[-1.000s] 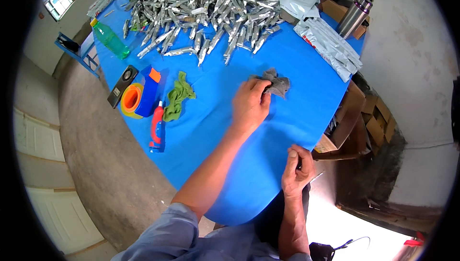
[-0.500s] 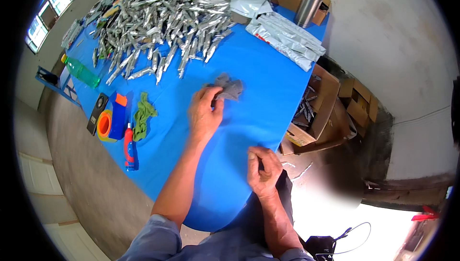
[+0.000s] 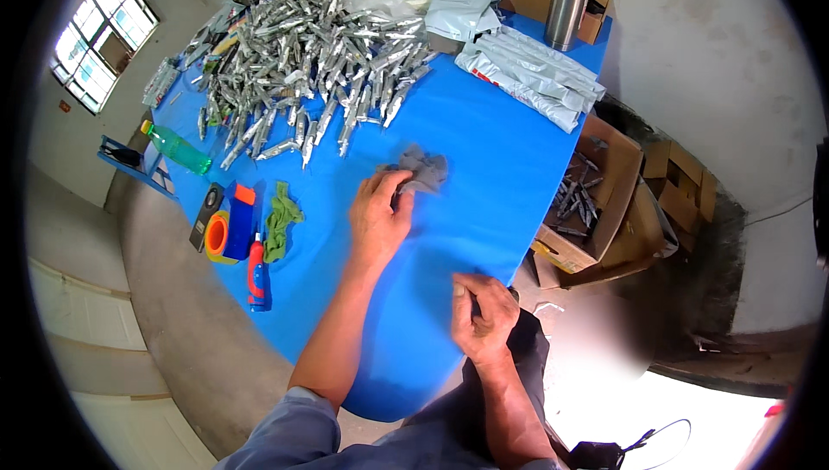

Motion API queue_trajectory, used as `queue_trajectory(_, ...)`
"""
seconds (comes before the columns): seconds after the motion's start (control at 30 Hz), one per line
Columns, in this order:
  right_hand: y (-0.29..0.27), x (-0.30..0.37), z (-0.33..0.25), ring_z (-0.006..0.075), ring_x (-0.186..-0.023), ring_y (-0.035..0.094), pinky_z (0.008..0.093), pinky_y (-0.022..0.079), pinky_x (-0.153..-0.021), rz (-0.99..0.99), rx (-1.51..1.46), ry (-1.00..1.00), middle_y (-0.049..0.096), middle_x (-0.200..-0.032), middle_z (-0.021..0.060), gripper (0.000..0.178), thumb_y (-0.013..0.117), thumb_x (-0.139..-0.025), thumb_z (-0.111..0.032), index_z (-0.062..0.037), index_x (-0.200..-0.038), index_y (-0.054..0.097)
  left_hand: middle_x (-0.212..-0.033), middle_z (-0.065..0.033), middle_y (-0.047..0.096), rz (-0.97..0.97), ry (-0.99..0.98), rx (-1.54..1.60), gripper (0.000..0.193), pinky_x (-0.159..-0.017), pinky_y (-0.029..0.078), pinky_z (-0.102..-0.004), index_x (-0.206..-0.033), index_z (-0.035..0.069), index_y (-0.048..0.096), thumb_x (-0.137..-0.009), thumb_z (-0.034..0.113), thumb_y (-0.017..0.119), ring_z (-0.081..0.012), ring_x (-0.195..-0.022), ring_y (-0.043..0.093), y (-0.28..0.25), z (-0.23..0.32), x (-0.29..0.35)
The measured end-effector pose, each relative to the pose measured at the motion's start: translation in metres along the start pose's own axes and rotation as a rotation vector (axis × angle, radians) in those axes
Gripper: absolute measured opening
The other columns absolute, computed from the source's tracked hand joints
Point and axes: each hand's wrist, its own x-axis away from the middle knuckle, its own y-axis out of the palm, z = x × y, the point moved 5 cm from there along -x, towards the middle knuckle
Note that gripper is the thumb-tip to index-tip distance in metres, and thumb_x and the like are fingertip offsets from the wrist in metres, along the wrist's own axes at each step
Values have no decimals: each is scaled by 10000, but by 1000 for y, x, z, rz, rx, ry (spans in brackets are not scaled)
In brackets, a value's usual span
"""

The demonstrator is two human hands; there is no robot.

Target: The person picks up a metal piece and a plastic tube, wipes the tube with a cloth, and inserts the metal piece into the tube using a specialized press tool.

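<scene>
A crumpled grey cloth (image 3: 425, 170) lies on the blue-covered table (image 3: 484, 176), in front of a pile of silver foil-wrapped pieces (image 3: 319, 47). My left hand (image 3: 380, 215) has its fingers curled over the cloth's near left side, pressing it to the tabletop. Near the table's right front edge, my right hand (image 3: 485, 315) is closed in a loose fist above my lap. Whatever its fingers may hold is hidden. Left of my left forearm lie a green cloth (image 3: 281, 221) and a red and blue pen-like tool (image 3: 256, 276).
Orange tape rolls (image 3: 216, 235) stand beside a blue dispenser (image 3: 241, 220) and a dark box (image 3: 207, 211). A green bottle (image 3: 180, 149) lies at left. Grey-white plastic bags (image 3: 527, 77) and a steel flask (image 3: 568, 4) are far right. Cardboard boxes (image 3: 609, 185) sit beyond the right edge.
The view has turned, so the table and everything on it sit farther right and slightly lower. Relative to the table, my left hand and the grey cloth have slid slightly left. My right hand stays closed.
</scene>
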Motion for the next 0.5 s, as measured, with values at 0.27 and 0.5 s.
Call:
queue_trajectory(0.27,1,0,2,291,-763,729,370,581,-729,8,-8,-6,743,-873,95,156,740,-842,-4,-84,-973,771,-1156,-121,733,-4,-4,-13,271,-886,536,-467,-1189,107,718,-919,103,698,-369,-1019,652,0,0,4)
queue_trajectory(0.5,-2,-2,2,291,-755,727,372,583,-727,18,-11,3,738,-855,96,153,738,-843,-11,-84,-972,777,-1176,-124,726,-24,-3,-50,287,-907,535,-471,-1202,106,714,-919,91,672,-368,-1040,649,2,3,4)
